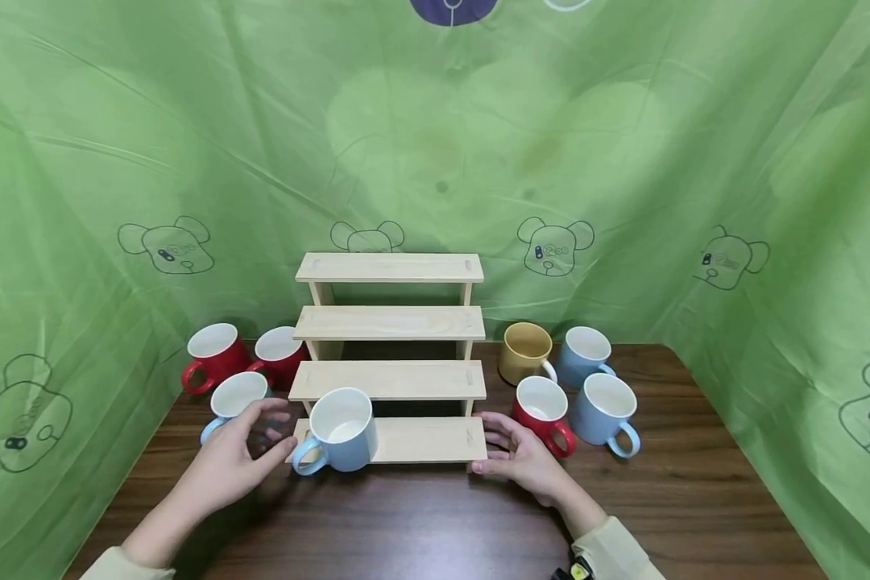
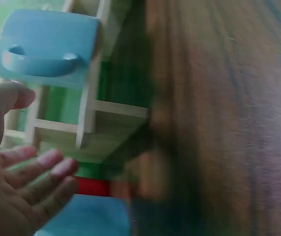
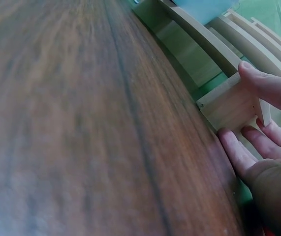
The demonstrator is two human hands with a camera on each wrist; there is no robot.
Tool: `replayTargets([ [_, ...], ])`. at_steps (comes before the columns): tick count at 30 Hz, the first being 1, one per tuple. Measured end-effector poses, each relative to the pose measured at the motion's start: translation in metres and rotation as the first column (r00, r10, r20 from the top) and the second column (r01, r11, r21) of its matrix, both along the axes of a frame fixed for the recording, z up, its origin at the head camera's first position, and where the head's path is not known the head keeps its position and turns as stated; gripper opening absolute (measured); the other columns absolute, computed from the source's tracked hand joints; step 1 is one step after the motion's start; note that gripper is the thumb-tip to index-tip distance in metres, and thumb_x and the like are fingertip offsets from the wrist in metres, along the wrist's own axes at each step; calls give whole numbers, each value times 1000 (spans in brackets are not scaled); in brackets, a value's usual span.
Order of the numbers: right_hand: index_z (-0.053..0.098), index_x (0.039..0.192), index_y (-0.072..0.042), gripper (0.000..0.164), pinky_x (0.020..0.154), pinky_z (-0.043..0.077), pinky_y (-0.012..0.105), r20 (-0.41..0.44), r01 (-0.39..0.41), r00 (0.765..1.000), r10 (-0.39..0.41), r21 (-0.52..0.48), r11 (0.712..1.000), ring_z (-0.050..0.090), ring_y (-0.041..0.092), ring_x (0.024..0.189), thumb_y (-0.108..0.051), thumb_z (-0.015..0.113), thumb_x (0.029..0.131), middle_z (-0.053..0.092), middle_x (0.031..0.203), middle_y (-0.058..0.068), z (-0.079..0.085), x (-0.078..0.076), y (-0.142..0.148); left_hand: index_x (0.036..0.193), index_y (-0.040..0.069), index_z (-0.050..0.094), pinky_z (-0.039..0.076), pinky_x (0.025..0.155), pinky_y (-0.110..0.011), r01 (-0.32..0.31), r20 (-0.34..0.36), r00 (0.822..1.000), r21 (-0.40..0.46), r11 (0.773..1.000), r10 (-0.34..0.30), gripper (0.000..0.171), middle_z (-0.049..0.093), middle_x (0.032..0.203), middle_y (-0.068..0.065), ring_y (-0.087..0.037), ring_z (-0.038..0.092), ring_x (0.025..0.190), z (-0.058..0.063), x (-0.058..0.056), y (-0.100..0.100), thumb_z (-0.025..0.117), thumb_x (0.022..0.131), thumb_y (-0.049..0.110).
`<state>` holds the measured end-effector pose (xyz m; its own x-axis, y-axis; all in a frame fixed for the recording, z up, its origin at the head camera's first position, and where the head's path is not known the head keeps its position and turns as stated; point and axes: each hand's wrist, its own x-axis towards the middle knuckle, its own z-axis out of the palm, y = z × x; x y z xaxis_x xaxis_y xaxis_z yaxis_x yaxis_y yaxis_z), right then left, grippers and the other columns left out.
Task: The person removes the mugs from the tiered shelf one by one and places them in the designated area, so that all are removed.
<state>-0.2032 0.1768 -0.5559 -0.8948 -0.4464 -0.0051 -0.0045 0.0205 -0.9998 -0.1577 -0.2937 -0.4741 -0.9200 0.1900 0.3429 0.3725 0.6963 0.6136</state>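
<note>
A light-blue mug point(image 1: 343, 431) with a white inside stands on the left part of the lowest step of a wooden tiered rack point(image 1: 428, 439). Its handle points front left. My left hand point(image 1: 242, 447) is just left of this mug, fingers spread and holding nothing. In the left wrist view the thumb is close below the mug's handle point(image 2: 42, 65). At the rack's right end, my right hand point(image 1: 516, 459) holds the lowest step, thumb on the front edge and fingers around the side. The right wrist view shows the thumb point(image 3: 256, 76) at the board's corner.
Behind my left hand stand another light-blue mug point(image 1: 238, 395) and two red mugs point(image 1: 221, 358). Right of the rack are a yellow mug point(image 1: 525, 358), a red mug point(image 1: 540, 407) and two light-blue mugs point(image 1: 600, 419). A green curtain point(image 1: 435, 145) surrounds the wooden table point(image 1: 406, 524).
</note>
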Motion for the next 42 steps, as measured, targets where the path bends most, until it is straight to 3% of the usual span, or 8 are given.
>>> replayTargets([
  [6, 48, 158, 2, 84, 105, 58, 34, 15, 12, 1000, -12, 9, 1000, 64, 39, 134, 0, 92, 86, 54, 155, 27, 0, -1, -1, 143, 11, 61, 59, 81, -19, 6, -71, 997, 101, 995, 1, 61, 73, 127, -4, -13, 74, 97, 22, 3, 9, 90, 89, 4],
  [14, 47, 157, 3, 83, 107, 57, 34, 7, 20, 1000, -20, 29, 999, 65, 31, 132, -3, 92, 87, 56, 152, 27, 0, 0, 0, 153, 5, 51, 56, 94, -21, 67, -31, 998, 152, 986, -63, 79, 63, 145, -8, -19, 69, 116, 33, 0, 30, 94, 87, 12],
  [25, 46, 158, 5, 84, 107, 57, 34, 3, 1, 1000, -1, 5, 1000, 63, 38, 134, 1, 91, 87, 55, 153, 30, -2, 0, -1, 152, 10, 53, 60, 87, -29, 142, -71, 989, 166, 976, -132, 84, 66, 142, -11, -19, 72, 112, 28, -3, 55, 99, 82, 14],
  [29, 46, 158, 6, 84, 106, 57, 33, -1, 8, 1000, -8, -1, 1000, 63, 40, 134, 2, 90, 87, 55, 153, 30, -3, 1, 0, 151, 11, 54, 60, 85, -37, 132, -74, 990, 142, 981, -123, 85, 66, 142, -6, -19, 73, 109, 26, -3, 60, 100, 80, 19],
  [34, 46, 158, 5, 83, 107, 57, 34, -5, 0, 1000, 0, 3, 1000, 63, 40, 134, 1, 90, 88, 55, 152, 29, -4, 0, 0, 151, 8, 54, 59, 86, -36, 96, -60, 994, 110, 989, -90, 89, 68, 140, -1, -16, 68, 111, 24, -2, 63, 102, 79, 24],
  [42, 47, 157, 5, 83, 105, 57, 33, -16, -2, 1000, 2, -11, 1000, 63, 39, 133, 1, 91, 87, 56, 152, 30, -5, -1, 0, 155, 13, 51, 55, 98, -50, 30, -6, 1000, 105, 994, -29, 96, 70, 136, 0, -16, 65, 121, 14, -2, 65, 103, 77, 31],
])
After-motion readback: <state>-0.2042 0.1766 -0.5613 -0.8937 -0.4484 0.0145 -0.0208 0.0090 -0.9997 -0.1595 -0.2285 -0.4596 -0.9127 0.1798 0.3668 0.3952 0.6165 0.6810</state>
